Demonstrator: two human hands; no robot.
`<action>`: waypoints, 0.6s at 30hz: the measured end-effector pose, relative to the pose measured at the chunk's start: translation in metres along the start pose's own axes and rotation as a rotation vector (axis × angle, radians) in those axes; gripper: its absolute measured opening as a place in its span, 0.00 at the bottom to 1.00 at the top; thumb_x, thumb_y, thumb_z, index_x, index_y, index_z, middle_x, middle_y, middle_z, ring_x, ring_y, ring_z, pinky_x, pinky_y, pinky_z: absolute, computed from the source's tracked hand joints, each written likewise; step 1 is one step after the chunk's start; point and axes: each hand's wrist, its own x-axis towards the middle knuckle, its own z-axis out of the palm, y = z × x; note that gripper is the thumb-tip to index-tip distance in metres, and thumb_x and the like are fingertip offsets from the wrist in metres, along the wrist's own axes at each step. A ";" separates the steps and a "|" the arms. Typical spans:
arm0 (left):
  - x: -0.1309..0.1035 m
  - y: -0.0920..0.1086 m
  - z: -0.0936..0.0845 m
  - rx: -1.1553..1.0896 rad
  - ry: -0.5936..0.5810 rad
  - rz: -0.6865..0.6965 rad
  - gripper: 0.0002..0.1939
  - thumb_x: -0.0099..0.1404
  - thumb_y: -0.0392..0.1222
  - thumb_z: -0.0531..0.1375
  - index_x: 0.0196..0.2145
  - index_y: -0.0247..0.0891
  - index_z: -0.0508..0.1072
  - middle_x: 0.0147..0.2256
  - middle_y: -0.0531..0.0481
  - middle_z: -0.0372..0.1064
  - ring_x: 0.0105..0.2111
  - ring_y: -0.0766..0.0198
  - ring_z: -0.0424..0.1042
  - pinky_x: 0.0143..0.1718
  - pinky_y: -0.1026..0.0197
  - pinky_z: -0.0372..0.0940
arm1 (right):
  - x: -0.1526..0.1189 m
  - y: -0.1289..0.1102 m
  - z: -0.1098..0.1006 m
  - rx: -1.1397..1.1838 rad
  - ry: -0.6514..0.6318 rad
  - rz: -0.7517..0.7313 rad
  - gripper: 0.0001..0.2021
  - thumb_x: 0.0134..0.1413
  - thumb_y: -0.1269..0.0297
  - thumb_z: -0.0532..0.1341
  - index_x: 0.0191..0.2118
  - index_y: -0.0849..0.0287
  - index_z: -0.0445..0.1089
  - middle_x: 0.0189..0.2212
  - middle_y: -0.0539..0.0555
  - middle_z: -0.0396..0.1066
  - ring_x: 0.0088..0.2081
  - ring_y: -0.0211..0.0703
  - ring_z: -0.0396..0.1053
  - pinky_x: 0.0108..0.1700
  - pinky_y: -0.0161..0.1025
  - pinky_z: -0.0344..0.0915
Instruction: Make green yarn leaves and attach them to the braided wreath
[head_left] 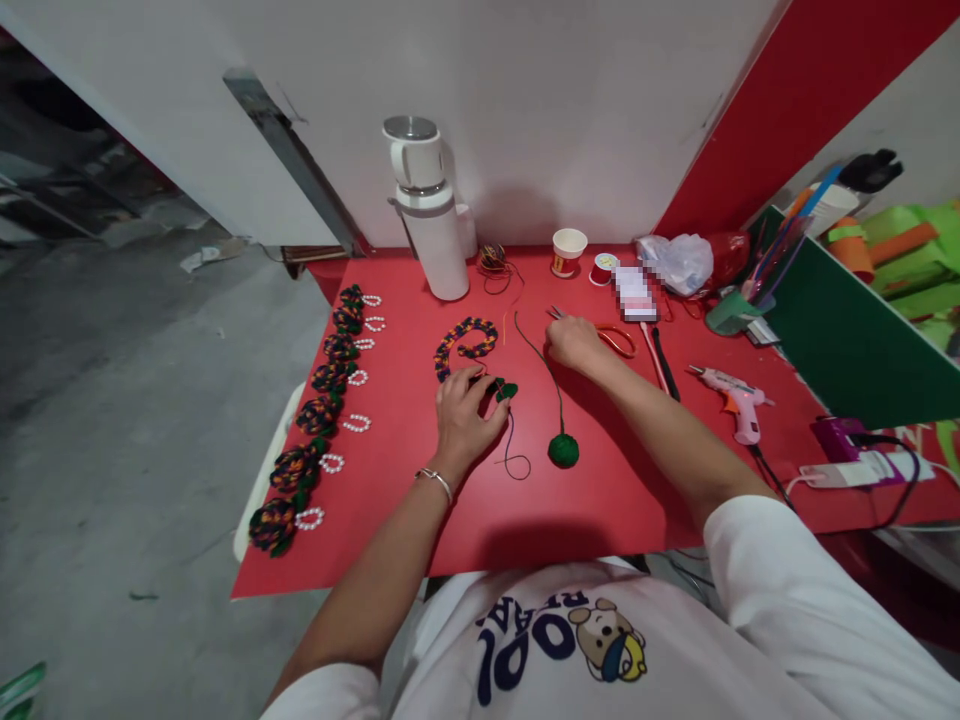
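My left hand (466, 418) rests on the red table with thumb and fingers closed about a small dark green crocheted piece (509, 391). A curled multicoloured crocheted strip (466, 338) lies just beyond these fingers, and a loose dark yarn tail (517, 462) trails below them. Farther right, my right hand (574, 345) is closed over the middle of red-handled scissors (619, 341). The blade tips show past its far side; most of its fingers are hidden. Between my hands, a green yarn ball (563, 450) sits with its strand running up the table.
Several crocheted flowers (319, 414) with bead loops (357, 424) line the left edge. A white flask (437, 245), a yarn ball (493, 260), a paper cup (568, 252) and a phone (635, 294) stand behind. A pink glue gun (739, 400) and power strip (862, 470) lie right.
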 end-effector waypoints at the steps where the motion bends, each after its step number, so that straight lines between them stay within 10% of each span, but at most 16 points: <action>1: 0.001 -0.001 0.000 -0.007 0.001 0.004 0.13 0.65 0.47 0.66 0.46 0.43 0.79 0.52 0.40 0.74 0.54 0.46 0.73 0.58 0.42 0.65 | 0.000 0.001 0.000 -0.007 0.012 0.018 0.19 0.64 0.74 0.58 0.56 0.73 0.78 0.52 0.80 0.77 0.58 0.70 0.74 0.57 0.56 0.70; 8: 0.004 0.001 -0.003 -0.063 0.043 0.002 0.09 0.67 0.45 0.65 0.44 0.44 0.79 0.51 0.41 0.75 0.53 0.48 0.73 0.57 0.43 0.67 | 0.007 0.021 -0.024 0.100 0.000 -0.034 0.13 0.62 0.66 0.65 0.49 0.57 0.83 0.48 0.61 0.83 0.49 0.53 0.79 0.49 0.40 0.72; 18: 0.008 0.003 0.002 -0.064 0.060 0.026 0.06 0.69 0.42 0.63 0.41 0.43 0.79 0.50 0.42 0.76 0.53 0.49 0.73 0.57 0.42 0.67 | 0.037 -0.018 -0.012 -0.022 0.000 -0.024 0.23 0.55 0.66 0.70 0.57 0.64 0.78 0.54 0.74 0.78 0.59 0.66 0.74 0.59 0.50 0.70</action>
